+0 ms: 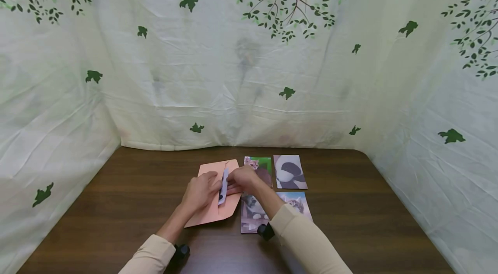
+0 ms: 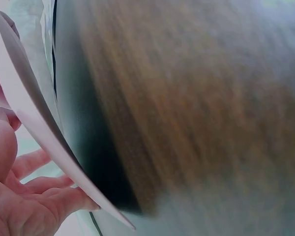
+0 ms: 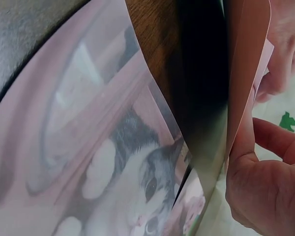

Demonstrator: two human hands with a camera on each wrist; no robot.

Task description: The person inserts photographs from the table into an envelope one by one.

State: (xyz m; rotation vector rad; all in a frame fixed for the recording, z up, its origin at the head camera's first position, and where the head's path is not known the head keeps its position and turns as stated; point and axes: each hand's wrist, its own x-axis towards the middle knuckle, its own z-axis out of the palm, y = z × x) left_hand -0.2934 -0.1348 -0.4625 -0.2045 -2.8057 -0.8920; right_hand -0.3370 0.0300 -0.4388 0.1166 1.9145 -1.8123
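Observation:
A peach envelope (image 1: 206, 217) lies at a slant on the brown table. A narrow, pale printed card (image 1: 223, 192) stands out of its middle fold, between the two hands. My left hand (image 1: 200, 192) is on the envelope's left half, thumb and forefinger at the fold. Its other fingers (image 2: 64, 199) touch the paper in the left wrist view. From the right, my right hand (image 1: 242, 179) pinches at the card, its thumb and forefinger bent in the right wrist view. The envelope and the hands partly hide the card and the fingertips.
Right of the envelope lie several animal photos: one with a cat on green (image 1: 266, 162), a grey-and-white one (image 1: 290, 172), and two kitten pictures (image 1: 249, 222) partly under the right forearm. A leaf-printed white curtain (image 1: 233, 127) hangs along the table's far edge (image 1: 311, 149).

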